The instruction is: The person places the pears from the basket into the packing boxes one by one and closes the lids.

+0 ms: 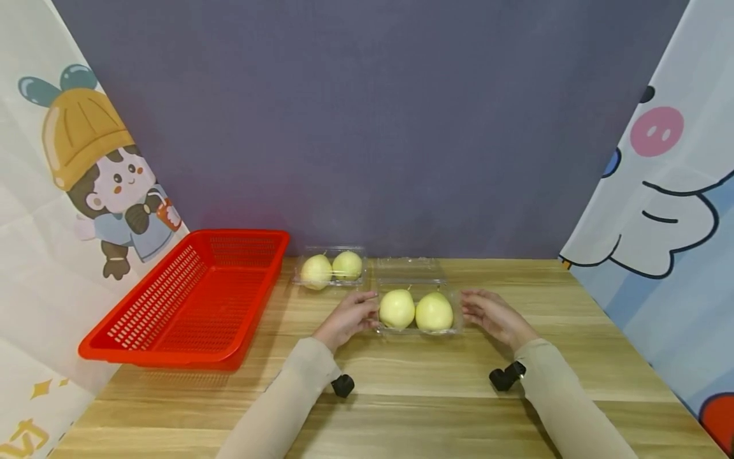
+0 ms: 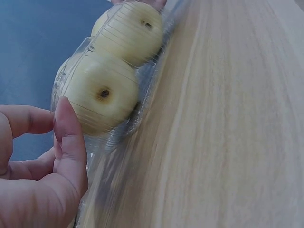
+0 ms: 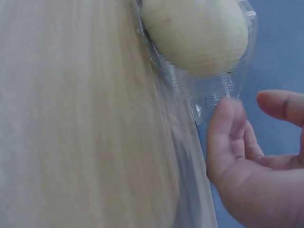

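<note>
Two round yellow pears (image 1: 397,309) sit side by side in a clear plastic clamshell box (image 1: 424,331) on the table. Its lid (image 1: 410,271) is raised and lies back behind the pears. At the left end, my left hand (image 1: 351,315) pinches the box's edge between thumb and finger, as the left wrist view shows. My right hand (image 1: 496,315) is at the right end. In the right wrist view its fingertips (image 3: 228,111) touch or nearly touch the plastic, while the thumb stands apart from them.
Behind and to the left stands a second clear box with two pears (image 1: 316,272) in it. A red plastic basket (image 1: 243,322) with slotted sides stands at the left of the wooden table (image 1: 424,408). A dark panel (image 1: 378,127) rises along the back edge, with printed cloths (image 1: 676,255) at both sides.
</note>
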### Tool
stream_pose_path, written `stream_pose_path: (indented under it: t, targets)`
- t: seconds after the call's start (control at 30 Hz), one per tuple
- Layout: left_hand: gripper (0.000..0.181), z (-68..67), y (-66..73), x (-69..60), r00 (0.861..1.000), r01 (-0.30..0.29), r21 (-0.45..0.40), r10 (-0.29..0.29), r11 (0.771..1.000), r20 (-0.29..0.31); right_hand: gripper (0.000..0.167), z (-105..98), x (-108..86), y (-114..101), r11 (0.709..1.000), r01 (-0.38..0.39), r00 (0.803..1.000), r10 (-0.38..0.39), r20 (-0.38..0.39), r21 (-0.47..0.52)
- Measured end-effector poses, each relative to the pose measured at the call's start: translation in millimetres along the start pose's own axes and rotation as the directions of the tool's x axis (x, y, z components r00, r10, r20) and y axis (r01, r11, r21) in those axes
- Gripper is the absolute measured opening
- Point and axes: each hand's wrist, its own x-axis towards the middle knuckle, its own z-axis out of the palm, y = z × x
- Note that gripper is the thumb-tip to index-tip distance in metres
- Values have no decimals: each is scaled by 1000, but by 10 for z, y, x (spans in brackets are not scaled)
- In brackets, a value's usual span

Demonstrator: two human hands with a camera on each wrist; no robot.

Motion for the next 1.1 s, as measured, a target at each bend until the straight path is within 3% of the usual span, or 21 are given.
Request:
stream_pose_path:
  t: [0.27, 0.6, 1.1]
  targets:
    - [55, 10, 15, -18, 1000, 11, 11, -11, 1000, -4, 59, -33, 71, -50, 996, -4, 999, -1, -53, -92]
    - [55, 11, 19, -13, 1000, 20, 0, -20, 1000, -9, 61, -2, 221, -97, 986, 18, 998, -28, -59, -168]
    - [55, 14, 6, -6, 1000, 9, -14, -9, 1000, -5, 57, 160, 434, -157, 993, -17, 998, 10, -68, -116]
